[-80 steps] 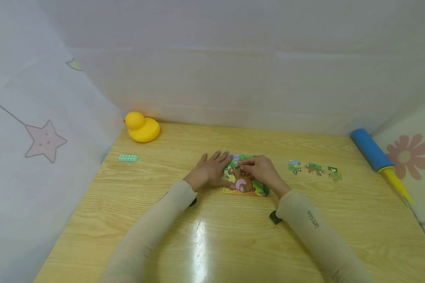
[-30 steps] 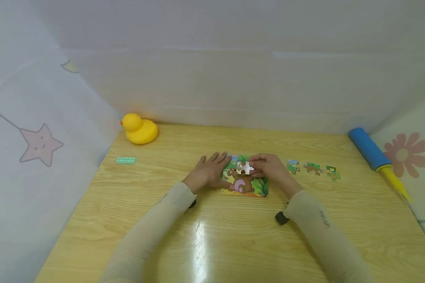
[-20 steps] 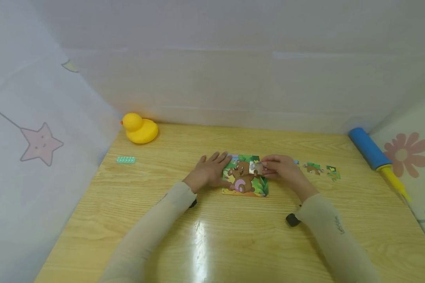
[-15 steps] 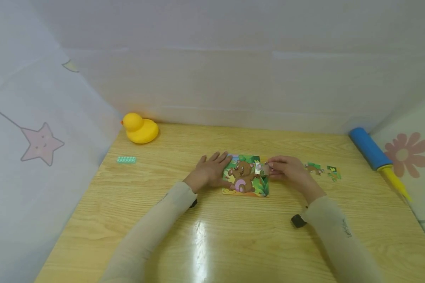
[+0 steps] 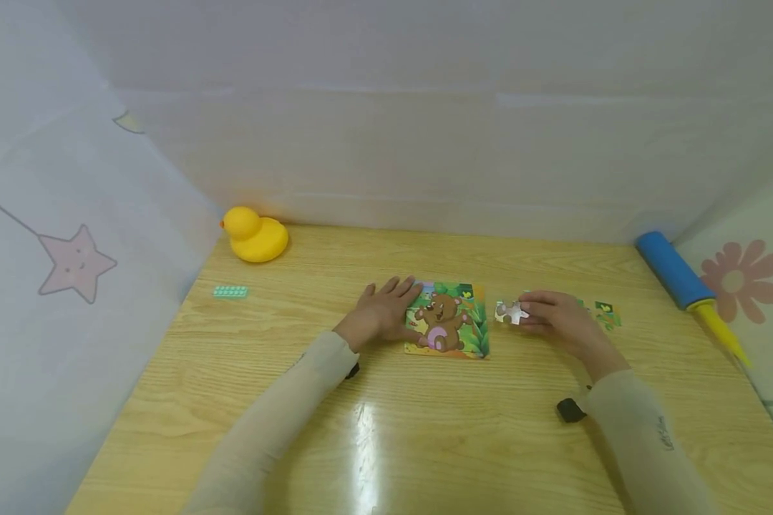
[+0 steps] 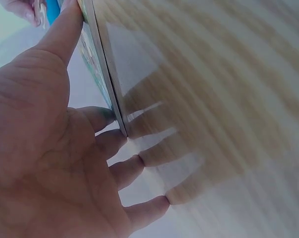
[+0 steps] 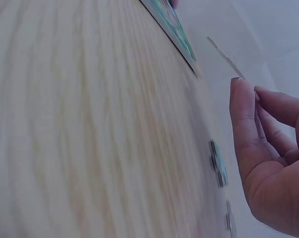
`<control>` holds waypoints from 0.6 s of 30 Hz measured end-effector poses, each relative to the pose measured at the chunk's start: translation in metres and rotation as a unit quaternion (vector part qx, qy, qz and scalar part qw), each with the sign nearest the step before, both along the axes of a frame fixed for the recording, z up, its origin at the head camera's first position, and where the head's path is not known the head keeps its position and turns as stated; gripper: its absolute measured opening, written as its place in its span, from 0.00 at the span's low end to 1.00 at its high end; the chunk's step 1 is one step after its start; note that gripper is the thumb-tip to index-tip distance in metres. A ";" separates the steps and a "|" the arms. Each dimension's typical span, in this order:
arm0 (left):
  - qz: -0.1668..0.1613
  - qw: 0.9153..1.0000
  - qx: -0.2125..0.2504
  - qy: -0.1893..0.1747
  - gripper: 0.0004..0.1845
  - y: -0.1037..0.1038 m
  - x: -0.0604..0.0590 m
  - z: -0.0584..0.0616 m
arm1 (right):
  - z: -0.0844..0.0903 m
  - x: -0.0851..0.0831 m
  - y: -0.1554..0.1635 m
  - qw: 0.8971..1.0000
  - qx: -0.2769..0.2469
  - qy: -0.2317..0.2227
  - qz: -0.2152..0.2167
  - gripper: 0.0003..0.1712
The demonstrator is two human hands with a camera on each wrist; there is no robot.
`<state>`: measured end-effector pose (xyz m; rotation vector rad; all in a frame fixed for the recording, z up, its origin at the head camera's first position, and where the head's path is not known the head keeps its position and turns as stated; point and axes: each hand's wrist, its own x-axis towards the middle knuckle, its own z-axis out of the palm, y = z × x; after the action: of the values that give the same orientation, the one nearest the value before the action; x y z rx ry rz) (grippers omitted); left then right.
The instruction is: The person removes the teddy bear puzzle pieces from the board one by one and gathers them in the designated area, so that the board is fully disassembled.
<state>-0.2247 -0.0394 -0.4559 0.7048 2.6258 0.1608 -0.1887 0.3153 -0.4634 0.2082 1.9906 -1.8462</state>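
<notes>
A bear picture puzzle board point(image 5: 444, 322) lies flat at mid-table. My left hand point(image 5: 380, 312) rests along its left edge with the fingers spread; the left wrist view has the thumb point(image 6: 60, 34) and fingertips against the board's rim point(image 6: 106, 64). To the right of the board, my right hand point(image 5: 563, 322) pinches a jigsaw piece point(image 5: 509, 312) between thumb and fingers, held above the table. That piece shows edge-on in the right wrist view point(image 7: 224, 57). Loose jigsaw pieces point(image 5: 608, 315) lie beyond the right hand, which partly covers them.
A yellow rubber duck point(image 5: 255, 236) sits at the back left, with a small green studded brick point(image 5: 230, 292) in front of it. At the right edge lies a blue and yellow hand pump point(image 5: 679, 275). White fabric walls point(image 5: 386, 157) enclose the table's back and sides.
My right hand has drawn back rightward from above the board, carrying the jigsaw piece with it. More of the bear picture is uncovered. The left hand stays in place.
</notes>
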 end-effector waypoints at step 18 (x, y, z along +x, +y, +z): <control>0.000 1.000 -0.001 0.003 0.61 0.000 -0.003 -0.004 | -0.001 0.022 0.046 0.999 0.020 -0.029 -0.017 0.22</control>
<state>-0.2273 -0.0398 -0.4598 0.7065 2.6305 0.1557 -0.1668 0.3614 -0.4644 0.3070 1.9980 -1.8005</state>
